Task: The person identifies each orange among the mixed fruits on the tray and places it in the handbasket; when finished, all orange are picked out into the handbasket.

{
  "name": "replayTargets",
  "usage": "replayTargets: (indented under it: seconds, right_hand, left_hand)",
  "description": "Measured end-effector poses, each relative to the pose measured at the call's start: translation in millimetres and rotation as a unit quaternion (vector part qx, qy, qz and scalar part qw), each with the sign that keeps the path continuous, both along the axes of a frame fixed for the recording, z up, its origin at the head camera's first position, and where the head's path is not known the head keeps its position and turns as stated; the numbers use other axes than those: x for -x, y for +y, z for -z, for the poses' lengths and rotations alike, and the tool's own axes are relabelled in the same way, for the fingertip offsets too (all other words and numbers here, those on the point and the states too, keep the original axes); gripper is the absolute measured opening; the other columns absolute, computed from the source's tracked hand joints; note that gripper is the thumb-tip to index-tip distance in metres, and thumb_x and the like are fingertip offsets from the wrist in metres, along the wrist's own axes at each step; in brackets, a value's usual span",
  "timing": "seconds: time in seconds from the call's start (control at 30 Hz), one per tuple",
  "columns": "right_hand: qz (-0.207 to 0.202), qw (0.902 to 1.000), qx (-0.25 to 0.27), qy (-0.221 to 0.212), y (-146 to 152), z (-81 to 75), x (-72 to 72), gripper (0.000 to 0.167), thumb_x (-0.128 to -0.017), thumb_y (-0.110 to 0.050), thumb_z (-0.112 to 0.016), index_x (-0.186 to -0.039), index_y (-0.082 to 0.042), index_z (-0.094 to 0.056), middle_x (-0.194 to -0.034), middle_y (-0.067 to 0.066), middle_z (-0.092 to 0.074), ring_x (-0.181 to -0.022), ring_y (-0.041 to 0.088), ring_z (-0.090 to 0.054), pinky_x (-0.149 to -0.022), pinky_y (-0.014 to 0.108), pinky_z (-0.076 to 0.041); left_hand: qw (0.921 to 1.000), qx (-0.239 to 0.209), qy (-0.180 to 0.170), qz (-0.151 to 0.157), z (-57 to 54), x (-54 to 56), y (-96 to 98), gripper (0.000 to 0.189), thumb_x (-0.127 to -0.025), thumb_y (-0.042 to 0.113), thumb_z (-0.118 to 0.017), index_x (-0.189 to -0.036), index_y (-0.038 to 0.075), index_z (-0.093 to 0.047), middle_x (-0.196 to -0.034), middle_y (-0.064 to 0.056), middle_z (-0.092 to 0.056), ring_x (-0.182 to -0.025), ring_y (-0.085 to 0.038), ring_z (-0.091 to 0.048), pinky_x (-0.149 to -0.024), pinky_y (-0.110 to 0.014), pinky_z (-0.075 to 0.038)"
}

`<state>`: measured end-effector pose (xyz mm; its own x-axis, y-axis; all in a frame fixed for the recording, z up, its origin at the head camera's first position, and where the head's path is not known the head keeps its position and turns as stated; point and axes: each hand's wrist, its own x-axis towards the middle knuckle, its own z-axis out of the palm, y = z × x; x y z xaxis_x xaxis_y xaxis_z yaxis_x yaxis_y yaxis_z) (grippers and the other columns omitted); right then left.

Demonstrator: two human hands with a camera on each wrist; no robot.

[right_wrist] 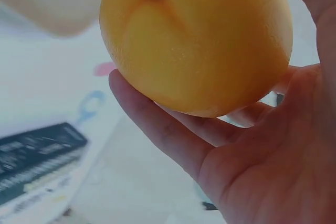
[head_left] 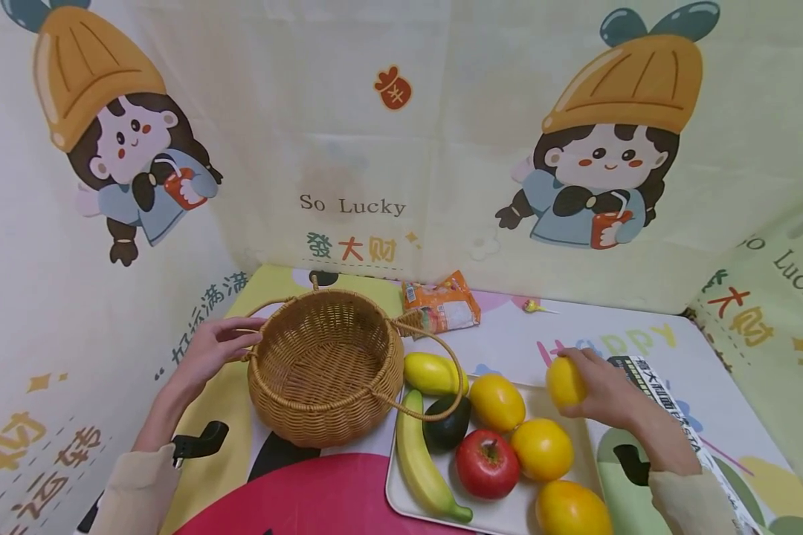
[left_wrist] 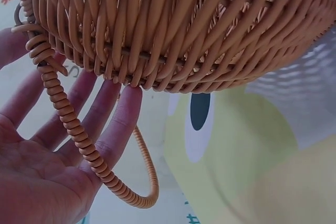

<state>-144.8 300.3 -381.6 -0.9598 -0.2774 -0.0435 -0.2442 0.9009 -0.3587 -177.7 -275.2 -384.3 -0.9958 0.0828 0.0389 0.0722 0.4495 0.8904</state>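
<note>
My right hand (head_left: 601, 388) grips an orange (head_left: 565, 383) above the right side of the tray. In the right wrist view, thumb and fingers curve around the orange (right_wrist: 197, 40), whose green stem end shows. At the left, my left hand (head_left: 217, 345) touches the round wicker basket (head_left: 324, 412) near its rim. The left wrist view has straight fingers (left_wrist: 113, 124) with tips against the woven wall, behind a looped handle (left_wrist: 79, 137). A white tray (head_left: 395, 490) holds a banana (head_left: 418, 461), an avocado (head_left: 447, 423), a red apple (head_left: 487, 464) and several yellow-orange fruits (head_left: 542, 449).
An orange snack packet (head_left: 442, 303) lies behind the basket, with a small lollipop (head_left: 538, 306) farther right. A long dark-and-white printed package (head_left: 665, 405) lies under and beside the right forearm. The other basket handle (head_left: 451, 353) overhangs the tray. Printed cloth walls enclose the table.
</note>
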Motion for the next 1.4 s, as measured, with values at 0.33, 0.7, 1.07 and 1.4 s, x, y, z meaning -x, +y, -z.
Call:
replayTargets:
  seconds: [0.33, 0.7, 1.07, 1.4]
  right_hand:
    - [-0.064, 0.997, 0.0, 0.044, -42.6, -54.1, 18.4, 0.073, -0.066, -0.021, -0.085, -0.129, -0.005, -0.051, -0.12, 0.019, -0.052, -0.088, 0.028, -0.054, -0.073, 0.046, -0.054]
    - [-0.136, 0.9902, -0.006, 0.03, -123.0, -101.1, 49.9, 0.078, -0.066, -0.02, -0.084, -0.134, -0.012, -0.048, -0.121, 0.01, -0.052, -0.092, 0.025, -0.055, -0.074, 0.036, -0.053]
    - [-0.246, 0.9687, -0.031, 0.013, -213.9, -105.0, 74.9, 0.078, -0.069, -0.026, -0.08, -0.138, -0.016, -0.045, -0.125, 0.006, -0.05, -0.1, 0.023, -0.053, -0.081, 0.036, -0.049]
    - [-0.287, 0.9566, -0.05, -0.004, -276.0, -102.3, 84.2, 0.08, -0.07, -0.025, -0.081, -0.14, -0.023, -0.042, -0.124, 0.001, -0.048, -0.1, 0.017, -0.051, -0.083, 0.03, -0.047]
  left_hand:
    - [0.9997, -0.007, 0.021, 0.004, 1.5, -2.9, 2.1, 0.043, -0.094, 0.024, -0.062, -0.127, -0.004, -0.058, -0.108, 0.005, -0.066, -0.09, 0.002, -0.063, -0.072, -0.022, -0.055]
    - [0.9987, -0.024, 0.045, 0.006, 2.5, -0.5, 3.9, 0.041, -0.094, 0.021, -0.062, -0.124, -0.006, -0.059, -0.101, 0.017, -0.064, -0.088, 0.001, -0.064, -0.07, -0.022, -0.055]
    - [0.9989, -0.023, 0.041, 0.0, 4.4, -0.6, 4.7, 0.041, -0.094, 0.023, -0.063, -0.124, -0.006, -0.059, -0.102, 0.015, -0.064, -0.088, 0.0, -0.064, -0.07, -0.023, -0.055]
    - [0.9989, -0.013, 0.045, -0.01, 4.4, -2.0, 4.1, 0.041, -0.094, 0.024, -0.062, -0.124, -0.004, -0.06, -0.103, 0.012, -0.065, -0.087, 0.001, -0.064, -0.07, -0.023, -0.055]
